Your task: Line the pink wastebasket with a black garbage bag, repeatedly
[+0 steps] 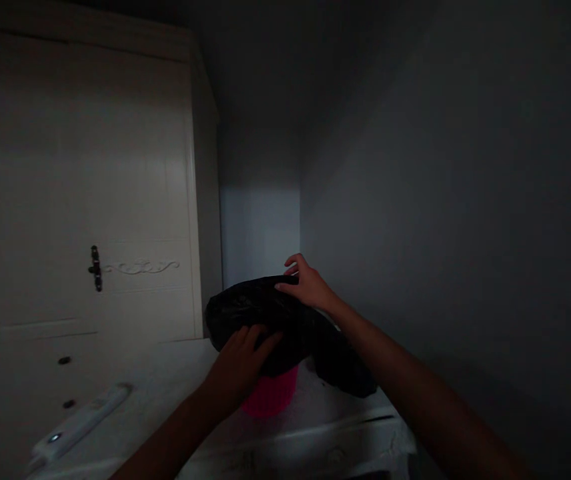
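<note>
A black plastic bag (255, 303) is draped over the top of a pink basket (270, 397), whose ribbed lower part shows beneath it. One loose part of the bag hangs out to the right over the white surface. My right hand (308, 283) is at the bag's far rim, thumb on the near side and fingers behind, closed on the edge. Against the near side of the bag lies my left hand (245, 350), its thumb and fingers apart. The bag hides the basket's rim and inside.
The basket stands on a white cabinet top (165, 380). A white power strip (83, 423) lies at its left. Behind on the left rises a white wardrobe (140, 167) with dark handles. A grey wall (440, 200) closes off the right. The room is dim.
</note>
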A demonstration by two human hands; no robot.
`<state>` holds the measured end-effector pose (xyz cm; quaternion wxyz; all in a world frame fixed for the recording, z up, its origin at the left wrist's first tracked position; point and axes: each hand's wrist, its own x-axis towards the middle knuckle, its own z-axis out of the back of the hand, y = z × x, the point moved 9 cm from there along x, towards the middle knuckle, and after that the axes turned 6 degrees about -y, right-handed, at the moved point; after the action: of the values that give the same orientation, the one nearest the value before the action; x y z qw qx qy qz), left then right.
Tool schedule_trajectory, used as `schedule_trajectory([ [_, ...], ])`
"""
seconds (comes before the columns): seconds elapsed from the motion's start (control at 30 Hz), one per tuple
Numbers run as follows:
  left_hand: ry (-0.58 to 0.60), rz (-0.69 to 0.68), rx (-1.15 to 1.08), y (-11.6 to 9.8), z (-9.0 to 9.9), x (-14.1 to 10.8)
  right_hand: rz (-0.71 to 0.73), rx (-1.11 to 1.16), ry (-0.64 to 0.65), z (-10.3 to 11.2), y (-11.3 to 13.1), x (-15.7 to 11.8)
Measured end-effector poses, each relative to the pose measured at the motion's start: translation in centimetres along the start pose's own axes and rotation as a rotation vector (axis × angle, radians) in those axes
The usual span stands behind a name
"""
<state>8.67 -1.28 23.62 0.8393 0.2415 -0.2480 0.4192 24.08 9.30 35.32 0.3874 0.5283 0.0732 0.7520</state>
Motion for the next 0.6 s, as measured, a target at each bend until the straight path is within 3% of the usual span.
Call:
schedule_trajectory([
  [0.07, -0.021, 0.016, -0.063, 0.2, 0.5, -0.7, 0.138, -0.252, 0.083, -0.7, 0.2, -0.3],
  [0.1, -0.033, 0.021, -0.125, 0.4, 0.7, -1.2, 0.141, -0.348, 0.108, -0.9, -0.7, -0.4],
  [0.17, -0.042, 0.025, -0.288, 0.9, 1.0, -2.5, 0.006, -0.387, 0.120, -0.7, -4.3, -0.5],
  [0.27, -0.146, 0.132, -0.502, 4.0, 0.9, -3.8, -0.244, -0.204, 0.105, -0.7, -9.9, -1.5],
  [0.4, -0.530, 0.555, -0.573, 13.2, -0.6, -5.0, -0.417, 0.019, 0.108, -3.0, -14.3, -3.6],
  [0.5, -0.491, 0.681, -0.697, 17.1, -4.5, -3.8, -0.686, 0.493, 0.031, -5.7, -17.0, -5.5],
  [0.6, -0.460, 0.736, -0.869, 18.3, -7.1, -2.6, -0.814, 0.818, 0.066, -8.9, -18.0, -6.6],
])
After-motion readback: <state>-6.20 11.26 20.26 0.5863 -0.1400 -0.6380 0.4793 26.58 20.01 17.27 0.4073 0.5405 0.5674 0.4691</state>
